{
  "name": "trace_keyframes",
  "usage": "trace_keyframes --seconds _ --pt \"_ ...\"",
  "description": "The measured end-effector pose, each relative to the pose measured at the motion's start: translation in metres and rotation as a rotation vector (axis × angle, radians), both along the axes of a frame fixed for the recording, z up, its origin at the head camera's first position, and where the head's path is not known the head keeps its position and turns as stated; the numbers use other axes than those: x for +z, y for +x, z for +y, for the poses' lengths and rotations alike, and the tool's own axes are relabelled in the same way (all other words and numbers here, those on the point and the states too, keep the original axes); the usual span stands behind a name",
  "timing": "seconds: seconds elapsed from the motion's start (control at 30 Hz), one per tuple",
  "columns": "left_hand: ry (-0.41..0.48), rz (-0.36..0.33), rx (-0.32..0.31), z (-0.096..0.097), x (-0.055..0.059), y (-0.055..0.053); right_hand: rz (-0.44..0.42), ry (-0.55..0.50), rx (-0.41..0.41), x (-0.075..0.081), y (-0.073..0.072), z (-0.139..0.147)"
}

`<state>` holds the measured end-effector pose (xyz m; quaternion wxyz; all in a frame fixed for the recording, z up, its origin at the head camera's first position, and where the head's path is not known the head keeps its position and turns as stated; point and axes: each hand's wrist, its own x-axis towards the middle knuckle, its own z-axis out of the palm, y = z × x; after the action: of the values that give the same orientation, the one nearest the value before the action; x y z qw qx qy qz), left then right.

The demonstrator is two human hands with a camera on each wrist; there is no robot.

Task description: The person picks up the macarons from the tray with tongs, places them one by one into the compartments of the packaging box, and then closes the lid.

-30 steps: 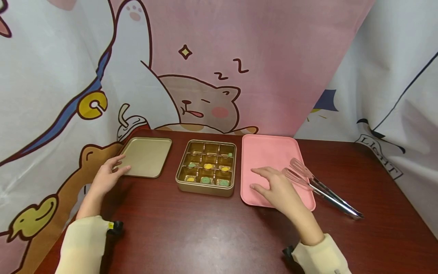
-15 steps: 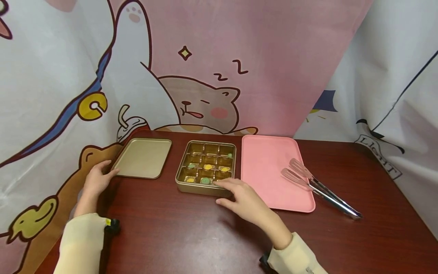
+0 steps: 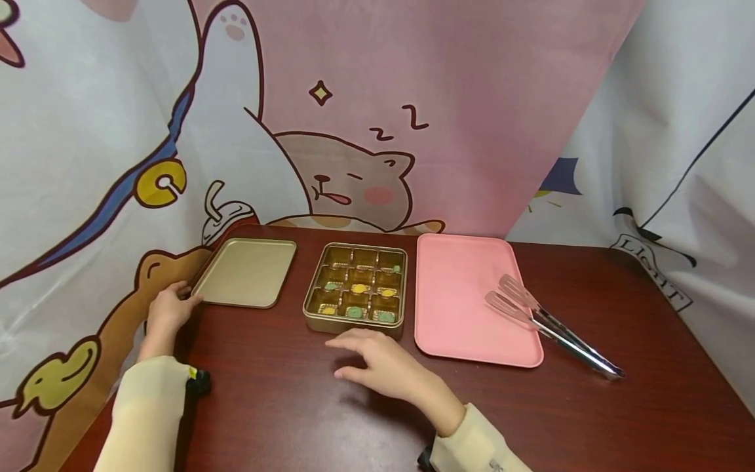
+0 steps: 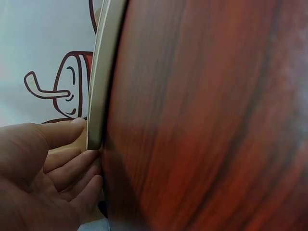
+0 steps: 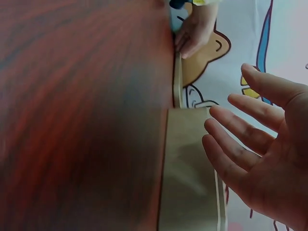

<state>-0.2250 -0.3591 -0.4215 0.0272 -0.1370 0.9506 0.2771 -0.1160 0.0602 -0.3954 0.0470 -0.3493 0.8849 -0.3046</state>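
Observation:
My left hand (image 3: 168,311) is at the near-left corner of a flat gold tin lid (image 3: 248,272). In the left wrist view the thumb lies over the lid's edge (image 4: 100,120) and the fingers curl in at its corner, pinching it; the lid stays flat on the table. My right hand (image 3: 380,364) hovers with spread fingers in front of the gold tin box (image 3: 336,324), holding nothing. The box has a divided gold insert with small green and yellow pieces (image 3: 359,288) in several compartments. The right wrist view shows the tin's side wall (image 5: 187,168) beside the spread fingers.
A pink tray (image 3: 460,282) lies right of the tin box. Metal tongs (image 3: 569,344) with pinkish slotted ends rest across its right edge, handles on the dark red wooden table (image 3: 283,406). A cartoon-printed cloth (image 3: 472,118) hangs behind and along both sides.
My right hand has moved left from over the pink tray to the front of the tin box. My left hand has drawn back from over the lid to its near-left corner and closed in there.

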Motion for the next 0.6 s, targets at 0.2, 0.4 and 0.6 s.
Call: trace_keyframes --seconds 0.2,0.4,0.6 --pt "-0.016 -0.003 0.039 0.002 0.000 -0.003 -0.024 0.025 0.037 -0.010 -0.002 -0.016" --pt "-0.031 0.003 0.026 0.001 0.002 0.000 -0.052 0.051 0.030 -0.020 -0.007 -0.029" --pt "-0.054 -0.035 -0.035 -0.002 0.004 0.006 -0.091 0.067 0.021 -0.025 -0.010 -0.040"
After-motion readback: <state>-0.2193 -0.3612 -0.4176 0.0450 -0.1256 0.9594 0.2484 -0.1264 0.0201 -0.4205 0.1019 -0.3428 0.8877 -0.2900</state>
